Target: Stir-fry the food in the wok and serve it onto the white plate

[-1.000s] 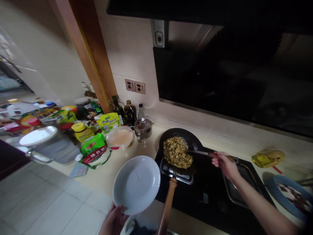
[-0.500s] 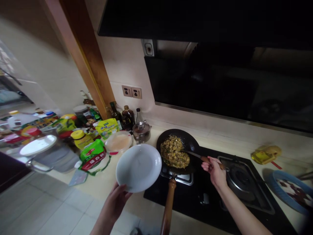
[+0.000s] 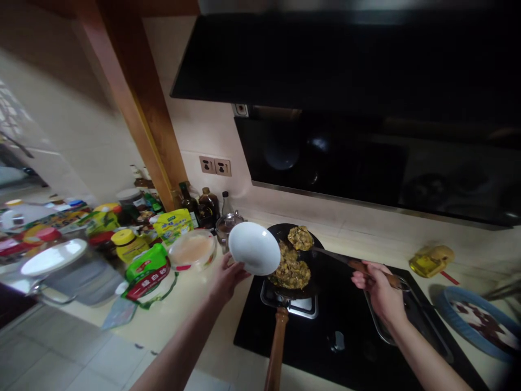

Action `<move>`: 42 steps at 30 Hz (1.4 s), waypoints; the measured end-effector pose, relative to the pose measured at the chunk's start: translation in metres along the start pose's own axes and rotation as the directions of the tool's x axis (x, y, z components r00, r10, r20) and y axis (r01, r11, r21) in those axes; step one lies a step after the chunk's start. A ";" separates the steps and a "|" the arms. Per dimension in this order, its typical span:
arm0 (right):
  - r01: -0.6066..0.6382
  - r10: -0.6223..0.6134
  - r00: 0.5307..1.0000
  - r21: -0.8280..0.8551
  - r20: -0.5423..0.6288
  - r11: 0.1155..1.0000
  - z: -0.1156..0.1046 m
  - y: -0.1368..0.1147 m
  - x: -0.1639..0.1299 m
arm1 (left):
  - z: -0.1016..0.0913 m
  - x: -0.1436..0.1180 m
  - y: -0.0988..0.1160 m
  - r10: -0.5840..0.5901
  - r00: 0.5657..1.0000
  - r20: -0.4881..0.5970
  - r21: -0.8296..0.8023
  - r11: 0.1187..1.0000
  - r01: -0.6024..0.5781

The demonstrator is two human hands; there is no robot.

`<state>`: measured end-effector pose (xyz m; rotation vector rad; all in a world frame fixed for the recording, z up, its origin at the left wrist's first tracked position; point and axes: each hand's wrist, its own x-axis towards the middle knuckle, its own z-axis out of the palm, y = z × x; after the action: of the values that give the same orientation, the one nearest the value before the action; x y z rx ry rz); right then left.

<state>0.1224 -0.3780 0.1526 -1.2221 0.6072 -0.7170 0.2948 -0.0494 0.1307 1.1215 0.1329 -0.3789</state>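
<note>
Left hand (image 3: 226, 277) has the white plate (image 3: 254, 248) by its lower rim, grip pinched on the edge, and the plate is tipped up over the nine o'clock side of the black wok (image 3: 299, 259), its rim just at the wok's edge. Right hand (image 3: 376, 282) is wrapped tight around the wooden end of the spatula (image 3: 345, 260), grip closed on it. The spatula blade is lifted above the wok with a heap of chopped brownish-green food (image 3: 300, 237) on it, at the wok's twelve o'clock. More of the same food (image 3: 290, 271) lies in the pan below, just beside the plate.

The wok sits on the left burner of the black stove (image 3: 337, 331), and its wooden handle (image 3: 277, 350) points to six o'clock, toward the person, with no hand on it.

At nine o'clock from the wok the table (image 3: 183, 304) is crowded: a round tub with a pale lid (image 3: 192, 250), a green packet (image 3: 146, 266), a yellow-lidded jar (image 3: 124, 241), a yellow-green bag (image 3: 174, 224) and dark bottles (image 3: 199, 203) against the wall, and a small glass-lidded pot (image 3: 225, 224) just behind the plate. Farther out sits a big metal pot with a white lid (image 3: 52, 260).

At three o'clock, well apart from the hands, a yellow oil bottle (image 3: 431, 260) lies near the wall, and a blue-rimmed dish (image 3: 476, 320) stands at the table's edge.
</note>
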 end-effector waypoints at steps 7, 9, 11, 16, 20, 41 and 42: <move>0.192 -0.153 0.973 -0.234 0.175 0.953 0.009 -0.025 -0.040 | 0.067 0.024 -0.059 -0.122 0.984 0.127 -0.162 0.977 0.142; 0.392 -0.296 0.908 -0.344 0.297 0.853 0.005 -0.017 -0.054 | 0.071 0.019 -0.067 -0.129 0.982 0.140 -0.185 0.971 0.154; 0.663 -0.456 0.736 -0.393 0.501 0.638 0.000 -0.012 -0.063 | 0.068 0.014 -0.070 -0.131 0.981 0.146 -0.201 0.966 0.159; 0.913 -0.572 0.407 -0.341 0.712 0.225 -0.012 -0.015 -0.067 | 0.056 0.009 -0.066 -0.108 0.978 0.176 -0.236 0.960 0.148; 0.745 -0.540 0.665 -0.415 0.516 0.522 -0.017 -0.023 -0.057 | 0.038 0.004 -0.057 -0.101 0.984 0.144 -0.248 0.959 0.135; -0.213 0.220 0.975 0.138 -0.038 0.967 0.035 0.094 -0.023 | -0.065 -0.059 -0.032 -0.052 0.990 -0.130 -0.228 0.973 0.021; -0.205 0.217 0.974 0.163 -0.057 0.965 0.038 0.098 -0.027 | -0.064 -0.059 -0.032 -0.053 0.991 -0.121 -0.219 0.975 0.025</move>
<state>0.1493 -0.3164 0.0672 -0.9722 0.7177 -0.6193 0.2341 0.0098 0.0932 0.9277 0.3016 -0.3201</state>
